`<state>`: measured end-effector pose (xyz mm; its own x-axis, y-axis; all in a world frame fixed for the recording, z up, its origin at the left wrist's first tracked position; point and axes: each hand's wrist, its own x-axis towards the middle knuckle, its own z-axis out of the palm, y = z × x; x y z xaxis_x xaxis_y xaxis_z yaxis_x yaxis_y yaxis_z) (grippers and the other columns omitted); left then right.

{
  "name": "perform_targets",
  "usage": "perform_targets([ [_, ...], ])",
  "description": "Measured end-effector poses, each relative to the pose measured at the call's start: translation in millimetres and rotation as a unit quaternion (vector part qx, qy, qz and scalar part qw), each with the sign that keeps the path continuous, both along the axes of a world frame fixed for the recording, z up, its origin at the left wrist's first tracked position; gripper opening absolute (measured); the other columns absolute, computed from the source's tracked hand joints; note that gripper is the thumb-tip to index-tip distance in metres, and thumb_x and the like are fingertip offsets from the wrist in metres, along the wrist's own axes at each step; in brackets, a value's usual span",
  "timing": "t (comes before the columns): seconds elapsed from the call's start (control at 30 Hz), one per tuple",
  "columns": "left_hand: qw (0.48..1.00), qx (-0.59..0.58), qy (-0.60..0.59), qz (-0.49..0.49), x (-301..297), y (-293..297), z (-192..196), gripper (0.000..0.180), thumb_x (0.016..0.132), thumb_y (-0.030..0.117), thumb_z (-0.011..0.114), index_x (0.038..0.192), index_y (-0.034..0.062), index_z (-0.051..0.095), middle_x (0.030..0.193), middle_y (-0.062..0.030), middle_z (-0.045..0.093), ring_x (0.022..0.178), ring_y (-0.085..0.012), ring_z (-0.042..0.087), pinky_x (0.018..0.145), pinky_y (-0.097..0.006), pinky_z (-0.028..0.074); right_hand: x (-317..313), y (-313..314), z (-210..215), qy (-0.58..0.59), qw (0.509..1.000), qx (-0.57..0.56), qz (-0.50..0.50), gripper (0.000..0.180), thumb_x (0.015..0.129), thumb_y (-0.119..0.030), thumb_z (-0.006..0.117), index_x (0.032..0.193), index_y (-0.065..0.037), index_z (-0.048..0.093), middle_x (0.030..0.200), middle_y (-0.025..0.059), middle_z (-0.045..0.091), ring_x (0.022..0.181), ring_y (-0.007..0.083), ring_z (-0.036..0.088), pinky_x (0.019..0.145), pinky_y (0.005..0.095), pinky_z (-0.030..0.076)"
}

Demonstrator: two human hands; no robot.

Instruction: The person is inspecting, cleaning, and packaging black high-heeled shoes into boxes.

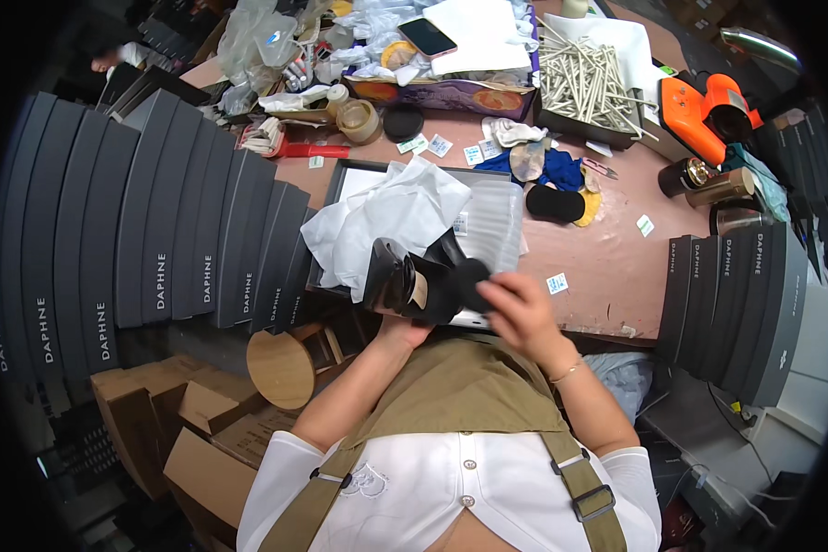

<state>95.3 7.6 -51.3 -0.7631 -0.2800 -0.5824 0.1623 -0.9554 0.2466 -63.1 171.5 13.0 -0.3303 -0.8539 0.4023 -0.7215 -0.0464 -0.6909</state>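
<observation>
At the table's near edge my left hand is closed around the underside of a black shoe with a glossy upper and a tan patch inside. My right hand pinches a rounded black pad against the shoe's right side. Whether the pad is a sponge or a brush, I cannot tell. Behind both hands an open grey shoebox holds crumpled white tissue paper. A translucent ribbed plastic sheet lies over its right part.
Dark shoeboxes stand in rows at left and right. Farther back are a box of thin white sticks, a phone, a tape roll, an orange device and a black oval pad. A round wooden stool stands below left.
</observation>
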Motion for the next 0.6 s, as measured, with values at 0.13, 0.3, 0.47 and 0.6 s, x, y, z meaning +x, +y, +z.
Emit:
perform_targets([
  [0.13, 0.995, -0.093, -0.018, -0.017, 3, 3, 21, 0.028, 0.098, 0.028, 0.046, 0.118, 0.0116, 0.057, 0.113, -0.0014, 0.061, 0.103, -0.0142, 0.059, 0.089, -0.033, 0.049, 42, -48, -18, 0.21, 0.966, 0.145, 0.043, 0.027, 0.075, -0.018, 0.058, 0.097, -0.005, 0.064, 0.114, 0.0095, 0.055, 0.103, 0.0222, 0.052, 0.081, 0.0338, 0.039],
  [0.3, 0.953, -0.232, -0.143, -0.13, 41, -40, 24, 0.029, 0.098, 0.03, 0.049, 0.107, 0.0044, 0.059, 0.085, -0.0055, 0.062, 0.076, -0.0173, 0.062, 0.072, -0.027, 0.052, 72, -79, -22, -0.263, 0.937, 0.151, 0.174, 0.017, 0.084, -0.007, 0.052, 0.092, 0.004, 0.062, 0.095, 0.0216, 0.061, 0.087, 0.0353, 0.061, 0.077, 0.0384, 0.048],
  [0.47, 0.945, -0.319, -0.061, -0.032, 72, -75, 0, 0.026, 0.097, 0.023, 0.051, 0.11, 0.0014, 0.059, 0.093, -0.0136, 0.062, 0.085, -0.031, 0.061, 0.083, -0.038, 0.051, 65, -51, 26, -0.275, 0.94, 0.111, 0.17, 0.023, 0.081, -0.003, 0.061, 0.104, -0.002, 0.066, 0.097, 0.0113, 0.063, 0.09, 0.0299, 0.059, 0.082, 0.0373, 0.047],
  [0.6, 0.835, -0.522, -0.15, -0.089, 81, -65, -26, 0.032, 0.098, 0.031, 0.048, 0.109, 0.0023, 0.059, 0.088, -0.0094, 0.063, 0.075, -0.0227, 0.06, 0.074, -0.032, 0.051, 105, -103, -9, 0.057, 0.996, 0.053, 0.031, 0.023, 0.069, -0.006, 0.06, 0.093, -0.006, 0.064, 0.097, 0.0098, 0.057, 0.083, 0.03, 0.054, 0.075, 0.0382, 0.043],
])
